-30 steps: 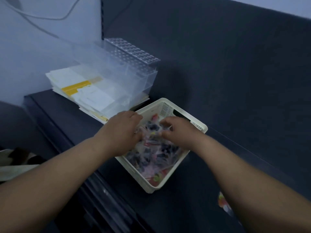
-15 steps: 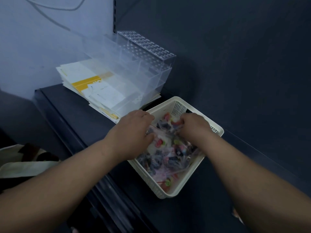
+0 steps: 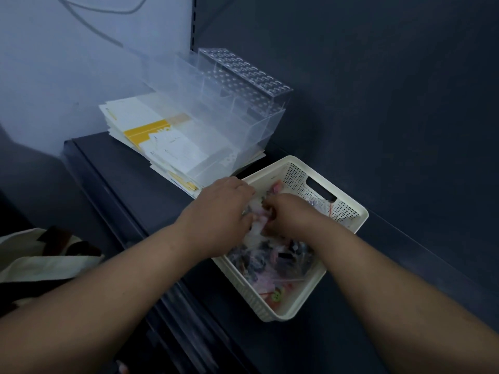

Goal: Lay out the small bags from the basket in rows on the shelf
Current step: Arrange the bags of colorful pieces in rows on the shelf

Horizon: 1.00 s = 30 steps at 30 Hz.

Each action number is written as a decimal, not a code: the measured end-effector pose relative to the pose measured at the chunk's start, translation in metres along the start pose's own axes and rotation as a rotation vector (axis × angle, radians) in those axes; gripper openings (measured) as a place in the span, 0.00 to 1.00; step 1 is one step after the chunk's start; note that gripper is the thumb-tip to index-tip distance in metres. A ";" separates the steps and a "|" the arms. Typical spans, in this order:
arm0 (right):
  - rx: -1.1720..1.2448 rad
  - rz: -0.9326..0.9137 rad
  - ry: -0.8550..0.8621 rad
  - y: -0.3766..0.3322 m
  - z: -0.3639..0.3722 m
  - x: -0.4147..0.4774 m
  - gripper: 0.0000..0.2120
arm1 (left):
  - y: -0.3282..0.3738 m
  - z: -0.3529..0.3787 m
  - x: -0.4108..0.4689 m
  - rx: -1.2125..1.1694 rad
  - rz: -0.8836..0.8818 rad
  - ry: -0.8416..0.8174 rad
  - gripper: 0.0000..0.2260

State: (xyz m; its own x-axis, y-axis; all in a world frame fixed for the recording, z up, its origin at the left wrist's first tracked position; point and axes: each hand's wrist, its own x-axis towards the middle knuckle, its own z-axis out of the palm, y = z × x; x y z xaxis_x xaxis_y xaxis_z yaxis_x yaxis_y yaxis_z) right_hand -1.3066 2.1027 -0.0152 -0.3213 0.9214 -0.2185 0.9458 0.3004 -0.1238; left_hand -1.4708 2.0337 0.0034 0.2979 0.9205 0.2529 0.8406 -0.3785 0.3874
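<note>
Basket (image 3: 295, 175): cream plastic, rectangular, perforated walls, slot handle in far end wall; upright on shelf, set at angle, near corner by front edge.
Small bags (image 3: 270, 263): clear plastic, loose heap inside basket; contents dark blue, pink, red, one green button-like piece near front corner; top bags gripped between left hand (image 3: 218, 217) and right hand (image 3: 289, 214), detail blurred.
Shelf (image 3: 151, 195): dark, flat, matte; dark back panel behind.

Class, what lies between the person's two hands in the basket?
Head view: a small clear bag, pinkish inside, gripped between left hand and right hand, above the basket.
</note>
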 end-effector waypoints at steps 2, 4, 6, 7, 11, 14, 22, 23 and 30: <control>0.072 -0.004 0.010 0.005 -0.002 -0.001 0.10 | 0.000 0.000 -0.001 -0.006 -0.007 0.001 0.20; 0.250 0.012 0.027 0.009 -0.006 -0.003 0.06 | 0.001 -0.001 -0.001 -0.003 -0.009 0.000 0.21; 0.548 0.044 0.060 0.011 -0.011 -0.009 0.05 | 0.000 0.000 0.000 -0.002 -0.007 0.001 0.21; 0.677 0.059 0.073 0.011 -0.014 -0.012 0.08 | 0.000 0.001 0.000 -0.005 -0.010 0.001 0.20; 1.012 0.076 0.015 0.012 -0.024 -0.024 0.08 | -0.002 0.002 0.003 -0.047 -0.036 0.003 0.22; 1.097 0.052 -0.038 0.015 -0.031 -0.030 0.05 | -0.001 0.002 0.005 -0.079 -0.046 0.032 0.23; 1.383 -0.032 -0.279 0.015 -0.042 -0.043 0.05 | 0.024 -0.006 0.013 -0.617 -0.210 -0.042 0.21; 1.380 -0.032 -0.294 0.014 -0.042 -0.045 0.05 | 0.025 -0.006 0.015 -0.636 -0.215 -0.047 0.15; 1.006 0.269 0.250 0.021 -0.034 -0.021 0.07 | 0.016 -0.003 0.018 -0.892 -0.451 0.037 0.05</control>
State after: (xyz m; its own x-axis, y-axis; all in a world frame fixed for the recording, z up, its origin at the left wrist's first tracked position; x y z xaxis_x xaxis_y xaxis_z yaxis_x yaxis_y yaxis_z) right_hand -1.2784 2.0985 0.0195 0.0192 0.9858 -0.1670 0.4729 -0.1561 -0.8671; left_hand -1.4533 2.0438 0.0169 0.0081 0.9982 -0.0601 0.2198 0.0569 0.9739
